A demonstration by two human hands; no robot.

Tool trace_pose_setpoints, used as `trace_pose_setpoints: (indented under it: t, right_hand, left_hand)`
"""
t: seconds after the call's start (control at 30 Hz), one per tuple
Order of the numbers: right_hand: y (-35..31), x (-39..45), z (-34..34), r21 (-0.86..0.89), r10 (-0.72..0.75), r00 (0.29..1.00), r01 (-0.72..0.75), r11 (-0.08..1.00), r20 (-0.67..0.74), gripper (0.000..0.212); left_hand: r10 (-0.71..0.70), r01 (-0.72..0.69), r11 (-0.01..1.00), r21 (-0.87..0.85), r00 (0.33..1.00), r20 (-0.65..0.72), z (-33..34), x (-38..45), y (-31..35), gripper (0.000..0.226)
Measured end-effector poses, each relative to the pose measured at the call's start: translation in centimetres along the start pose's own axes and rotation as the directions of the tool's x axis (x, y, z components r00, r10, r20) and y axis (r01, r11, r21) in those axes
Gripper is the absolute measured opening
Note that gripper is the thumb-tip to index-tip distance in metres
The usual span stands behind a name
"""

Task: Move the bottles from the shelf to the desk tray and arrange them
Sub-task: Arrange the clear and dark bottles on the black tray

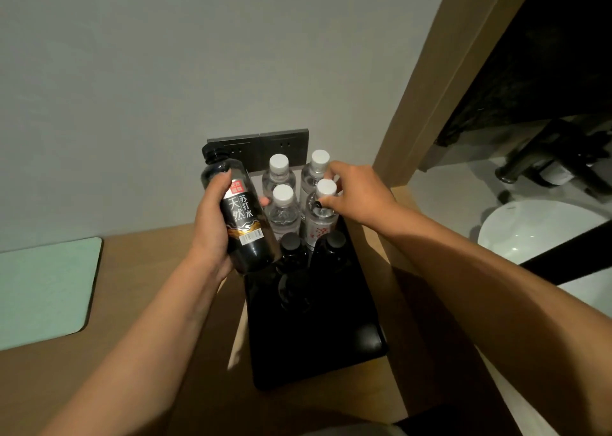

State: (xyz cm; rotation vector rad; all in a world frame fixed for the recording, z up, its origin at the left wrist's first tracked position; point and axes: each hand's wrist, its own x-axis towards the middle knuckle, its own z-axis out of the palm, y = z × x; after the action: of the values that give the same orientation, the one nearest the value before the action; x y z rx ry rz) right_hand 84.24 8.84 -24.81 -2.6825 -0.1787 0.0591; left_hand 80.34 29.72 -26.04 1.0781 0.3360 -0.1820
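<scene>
Beside the left grip, closed round a black soda-water bottle awaiting a slot, the right hand pinches a clear bottle's neck, seemingly straightening it on the black tray.

Wooden table against grey wall. Black tray on table near right edge, far end by wall. Pale green mat flat on table at left, well apart from tray, rounded corner showing.

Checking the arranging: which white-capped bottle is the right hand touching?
The front-right clear plastic bottle with the red-patterned label; the right hand pinches its neck, the other three stand untouched.
</scene>
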Motion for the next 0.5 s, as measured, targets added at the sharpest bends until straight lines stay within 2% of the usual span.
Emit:
trace_pose_setpoints:
  t: [0.27,0.37,0.43,0.5]
  right_hand:
    - [-0.1,-0.3,-0.2,0.0,-0.016,0.999,0.016,1.0,0.039,0.028]
    - [-0.2,0.6,-1.2,0.002,0.03,0.995,-0.03,1.0,0.09,0.041]
    - [-0.5,1.9,-2.6,0.083,0.048,0.999,-0.049,0.995,0.012,0.046]
    - [-0.7,3.6,-3.7,0.154,0.072,0.994,-0.06,0.986,-0.078,0.042]
  left_hand:
    - [0.007,-0.007,1.0,-0.026,1.0,-0.013,0.9,0.3,-0.3,0.037]
    - [0.004,-0.005,1.0,-0.024,1.0,-0.018,1.0,0.2,-0.2,0.036]
    - [-0.003,0.003,1.0,-0.024,1.0,-0.02,0.9,0.2,-0.1,0.036]
    - [-0.014,0.013,1.0,-0.022,1.0,-0.028,0.8,0.3,0.0,0.037]
